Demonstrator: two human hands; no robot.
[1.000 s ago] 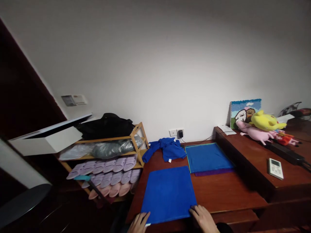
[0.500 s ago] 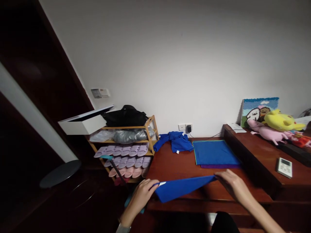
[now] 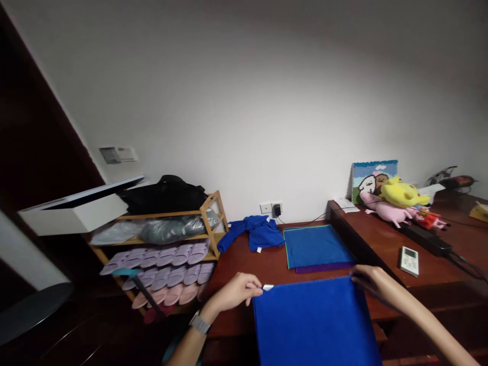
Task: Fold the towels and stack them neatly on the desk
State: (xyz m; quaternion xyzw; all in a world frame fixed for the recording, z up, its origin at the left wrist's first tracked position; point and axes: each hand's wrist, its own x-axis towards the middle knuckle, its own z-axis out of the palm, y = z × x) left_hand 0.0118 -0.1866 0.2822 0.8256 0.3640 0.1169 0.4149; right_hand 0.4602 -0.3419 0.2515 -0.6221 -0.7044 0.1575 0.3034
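Observation:
A bright blue cloth (image 3: 312,323) hangs spread between my two hands, over the front of the brown table (image 3: 236,277). My left hand (image 3: 240,292) pinches its upper left corner, close to a small white tag. Its upper right corner is closed in the fingers of my right hand (image 3: 368,279). The cloth's lower edge runs out of view. Beyond it, a flat blue cloth with a green edge (image 3: 318,246) lies on top of a purple cloth (image 3: 324,267). A crumpled blue cloth heap (image 3: 259,234) with white tags lies at the table's back left.
To the left stands a wooden rack (image 3: 213,223) with slippers (image 3: 171,255), bagged items, a black bag (image 3: 163,195) and an open white box (image 3: 76,213). A raised surface on the right bears a white remote (image 3: 409,261), plush toys (image 3: 404,193) and a black adapter (image 3: 429,240).
The blue cloth has gone from a narrow folded strip to a broad sheet hanging down between my hands. The view has turned slightly right.

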